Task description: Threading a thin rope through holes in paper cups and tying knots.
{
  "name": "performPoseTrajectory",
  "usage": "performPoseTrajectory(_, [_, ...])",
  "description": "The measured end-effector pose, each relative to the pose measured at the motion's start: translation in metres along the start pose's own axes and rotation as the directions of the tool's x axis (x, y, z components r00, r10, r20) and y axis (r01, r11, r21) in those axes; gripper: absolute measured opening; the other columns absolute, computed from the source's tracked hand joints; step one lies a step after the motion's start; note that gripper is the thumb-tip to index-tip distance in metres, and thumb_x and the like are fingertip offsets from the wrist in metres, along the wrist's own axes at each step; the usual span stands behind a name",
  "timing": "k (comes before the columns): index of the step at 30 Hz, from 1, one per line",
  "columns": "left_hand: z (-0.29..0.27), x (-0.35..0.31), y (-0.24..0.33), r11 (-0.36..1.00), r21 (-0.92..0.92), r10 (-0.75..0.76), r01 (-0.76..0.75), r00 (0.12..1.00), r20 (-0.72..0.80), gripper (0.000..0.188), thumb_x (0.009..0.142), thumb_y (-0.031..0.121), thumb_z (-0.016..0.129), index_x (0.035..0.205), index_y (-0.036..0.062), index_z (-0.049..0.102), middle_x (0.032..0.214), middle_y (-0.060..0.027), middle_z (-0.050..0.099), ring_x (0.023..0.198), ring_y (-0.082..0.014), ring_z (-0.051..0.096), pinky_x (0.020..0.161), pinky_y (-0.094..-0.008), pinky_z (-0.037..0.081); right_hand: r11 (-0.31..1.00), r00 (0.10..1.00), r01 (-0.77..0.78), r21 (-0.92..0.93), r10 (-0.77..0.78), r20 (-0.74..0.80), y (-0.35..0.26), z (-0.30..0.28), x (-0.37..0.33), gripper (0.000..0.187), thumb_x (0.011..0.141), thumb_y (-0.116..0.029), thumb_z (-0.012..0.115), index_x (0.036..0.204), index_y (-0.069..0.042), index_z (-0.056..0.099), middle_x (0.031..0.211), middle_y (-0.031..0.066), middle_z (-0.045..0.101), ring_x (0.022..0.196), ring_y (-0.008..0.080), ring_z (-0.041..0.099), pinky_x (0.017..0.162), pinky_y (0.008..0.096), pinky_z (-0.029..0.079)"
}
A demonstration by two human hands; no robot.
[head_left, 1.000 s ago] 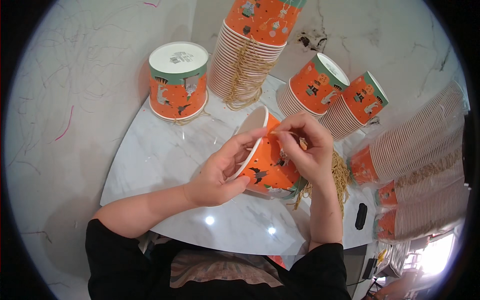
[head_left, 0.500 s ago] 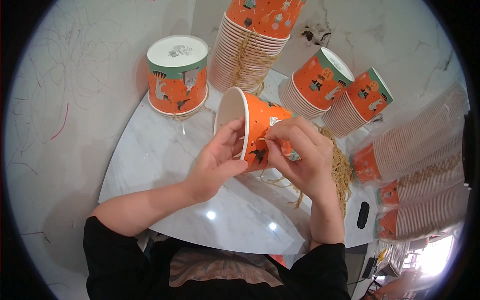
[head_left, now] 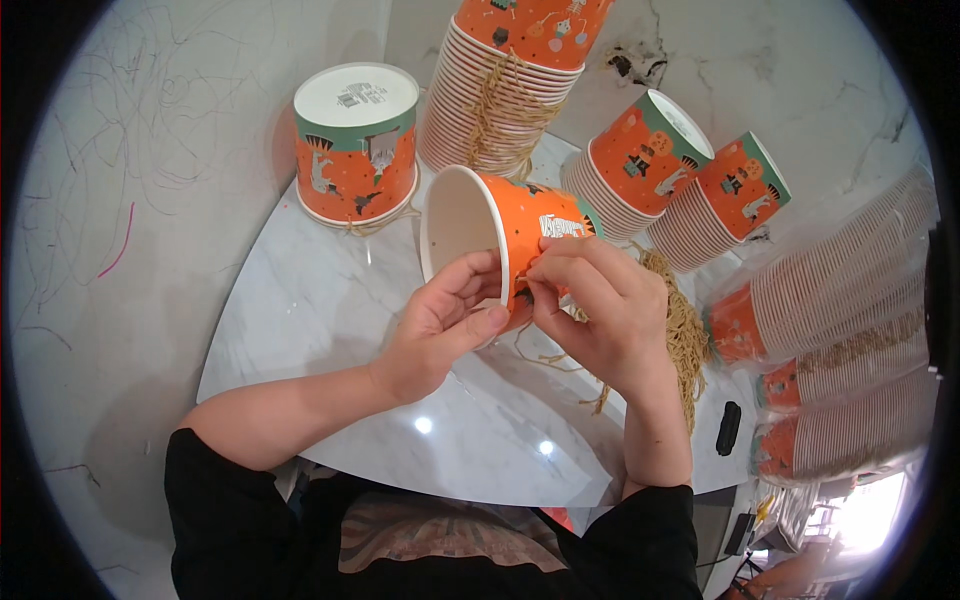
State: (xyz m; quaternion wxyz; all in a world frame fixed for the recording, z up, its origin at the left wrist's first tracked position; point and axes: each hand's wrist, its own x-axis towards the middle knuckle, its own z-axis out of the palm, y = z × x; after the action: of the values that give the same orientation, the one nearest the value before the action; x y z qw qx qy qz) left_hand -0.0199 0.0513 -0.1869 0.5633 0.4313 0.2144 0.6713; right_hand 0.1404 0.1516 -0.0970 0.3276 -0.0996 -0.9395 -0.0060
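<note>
An orange paper bucket (head_left: 518, 220) with printed figures and a green base band is tipped on its side above the table, its white mouth facing left. My left hand (head_left: 430, 335) grips its rim, fingers inside and thumb on the outer wall. Against the printed side, my right hand (head_left: 605, 310) pinches what looks like the end of a tan twine; the fingertips mostly cover it. Loose strands of twine (head_left: 540, 355) hang below the bucket. Beside my right wrist lies a thick twine bundle (head_left: 688, 335), partly hidden by that hand.
Upside-down buckets (head_left: 355, 150) stand at the back left, with twine at their rim. A tall nested stack (head_left: 490, 100) rises behind, two shorter stacks (head_left: 650, 150) to its right. Bagged stacks (head_left: 830, 290) line the right. A black object (head_left: 729, 428) lies on the marbled table (head_left: 300, 320).
The bucket has turned slightly in my hands, showing more of its mouth. My right fingers have shifted a little over the same spot on its side.
</note>
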Motion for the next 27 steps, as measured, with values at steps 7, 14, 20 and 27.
performPoseTrajectory(7, [-0.001,0.001,-0.003,0.998,-0.056,-0.009,0.007,1.0,-0.03,0.043,0.105,0.008,0.047,0.146,-0.0016,0.037,0.144,-0.0129,0.049,0.132,-0.0198,0.051,0.112,-0.0376,0.044,0.996,0.997,0.078,-0.039,-0.079,-0.012,0.002,0.002,-0.002,0.026,0.072,-0.007,0.077,0.094,-0.008,0.063,0.091,0.0043,0.064,0.076,0.0226,0.066,0.059,0.0343,0.054])
performPoseTrajectory(14, [-0.005,0.003,-0.008,1.0,0.016,0.014,-0.013,0.996,-0.091,0.03,0.106,0.005,0.045,0.135,-0.004,0.049,0.129,-0.011,0.062,0.119,-0.0158,0.06,0.103,-0.0316,0.05,0.991,0.993,0.114,-0.063,-0.114,0.017,0.002,0.002,-0.004,0.026,0.072,-0.009,0.078,0.095,-0.009,0.064,0.094,0.0037,0.064,0.077,0.0224,0.066,0.061,0.034,0.055])
performPoseTrajectory(20, [-0.011,0.002,-0.011,0.994,0.105,0.039,-0.027,0.993,-0.113,0.022,0.104,0.002,0.049,0.124,-0.0044,0.055,0.117,-0.0093,0.066,0.108,-0.0128,0.064,0.095,-0.0282,0.053,0.992,0.993,0.115,-0.053,-0.114,0.021,-0.001,0.001,-0.003,0.027,0.072,-0.009,0.078,0.095,-0.008,0.065,0.096,0.0038,0.064,0.08,0.0222,0.067,0.063,0.0343,0.057])
performPoseTrajectory(27, [-0.007,0.001,-0.009,0.976,0.216,0.05,-0.009,0.981,-0.187,0.014,0.103,0.0,0.05,0.115,-0.0034,0.056,0.109,-0.0054,0.066,0.1,-0.0078,0.063,0.088,-0.0242,0.052,0.997,0.996,0.067,-0.035,-0.064,0.065,-0.004,-0.004,-0.003,0.024,0.072,-0.005,0.08,0.094,-0.011,0.072,0.094,0.0029,0.069,0.086,0.0212,0.072,0.068,0.0324,0.059])
